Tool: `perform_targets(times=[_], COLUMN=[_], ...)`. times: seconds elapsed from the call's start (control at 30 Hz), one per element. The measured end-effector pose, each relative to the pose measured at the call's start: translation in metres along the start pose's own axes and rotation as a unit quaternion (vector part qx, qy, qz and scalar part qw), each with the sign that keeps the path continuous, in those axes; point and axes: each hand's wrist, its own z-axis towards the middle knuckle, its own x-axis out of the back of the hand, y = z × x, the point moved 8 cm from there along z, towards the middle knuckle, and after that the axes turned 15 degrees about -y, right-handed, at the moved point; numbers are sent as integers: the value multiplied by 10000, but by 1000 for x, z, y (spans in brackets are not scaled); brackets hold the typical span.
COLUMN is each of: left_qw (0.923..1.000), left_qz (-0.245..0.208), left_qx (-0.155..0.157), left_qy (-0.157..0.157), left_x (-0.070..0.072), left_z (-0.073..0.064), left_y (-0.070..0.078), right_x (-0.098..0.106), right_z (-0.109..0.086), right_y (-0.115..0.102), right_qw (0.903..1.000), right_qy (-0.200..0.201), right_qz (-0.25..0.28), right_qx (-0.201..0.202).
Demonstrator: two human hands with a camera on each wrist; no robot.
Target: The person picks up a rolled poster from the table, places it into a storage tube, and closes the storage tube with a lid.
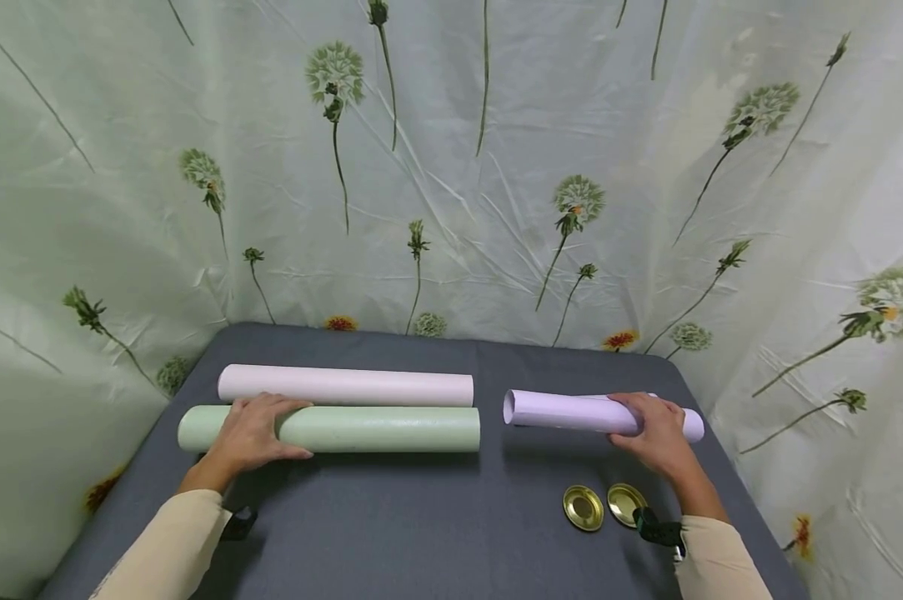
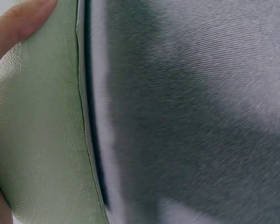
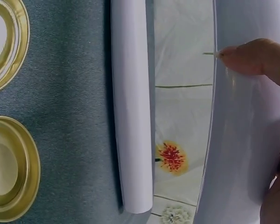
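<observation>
My left hand (image 1: 252,433) grips a pale green paper roll (image 1: 383,429) near its left end, fingers over the top and thumb along the near side. In the left wrist view the green roll (image 2: 42,121) shows a long seam edge. A pale pink roll (image 1: 346,386) lies right behind it. My right hand (image 1: 654,429) holds a lilac paper roll (image 1: 564,412) toward its right end, raised over the table. In the right wrist view the thumb lies across this lilac roll (image 3: 242,130), while another light lilac roll (image 3: 133,107) rests on the table.
Two round gold lids (image 1: 583,508) lie on the dark grey tabletop (image 1: 398,533) in front of my right hand. A pale curtain (image 1: 451,167) with dandelion prints hangs round the back and sides of the table. Each wrist wears a dark strap.
</observation>
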Motion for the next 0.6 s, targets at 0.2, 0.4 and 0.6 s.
perform_targets(times=[0.2, 0.4, 0.6], left_qw=[9991, 9963, 9950], left_qz=[218, 363, 360], left_qx=[-236, -519, -532], left_qy=[259, 580, 764], left_x=[16, 34, 40], left_z=[0, -3, -7], left_y=[7, 19, 21], right_x=[6, 12, 15], right_z=[0, -2, -3], right_y=[-4, -10, -15], right_qw=[10000, 9992, 9975], right_qy=[72, 299, 523], right_qz=[33, 15, -53], right_qx=[56, 269, 462])
